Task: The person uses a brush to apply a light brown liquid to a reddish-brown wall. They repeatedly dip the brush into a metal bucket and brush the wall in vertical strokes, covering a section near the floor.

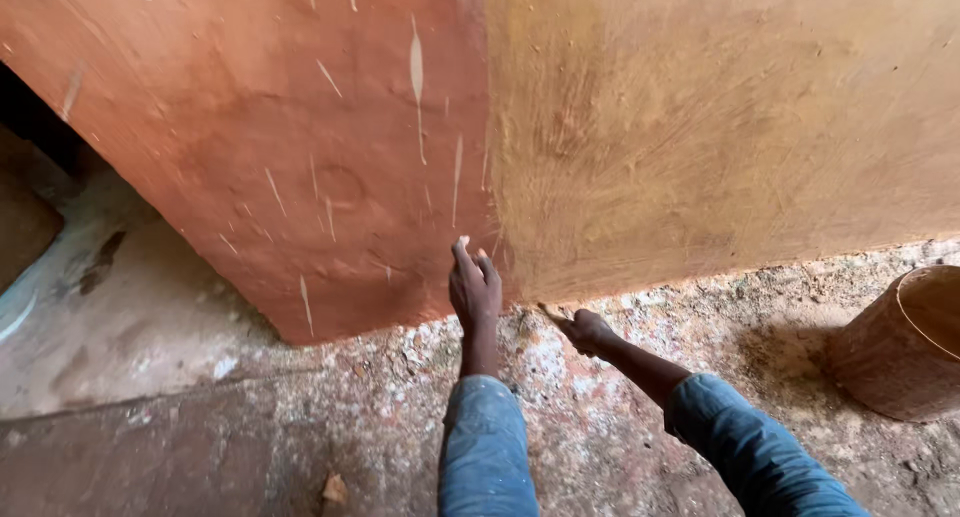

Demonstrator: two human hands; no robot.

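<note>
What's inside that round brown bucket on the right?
The round brown bucket shows only its bare tan inner wall near the rim. Its bottom lies beyond the picture's edge, so any contents cannot be seen.

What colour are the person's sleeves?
Blue, like denim; the sleeves show plainly in the head view.

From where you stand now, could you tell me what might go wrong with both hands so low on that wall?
The left hand presses on the wall at its corner, so it could smear or mark the coating if that is wet. The bucket stands close beside the right arm and might be knocked. The right hand works near the rough floor, risking scraped knuckles.
</note>
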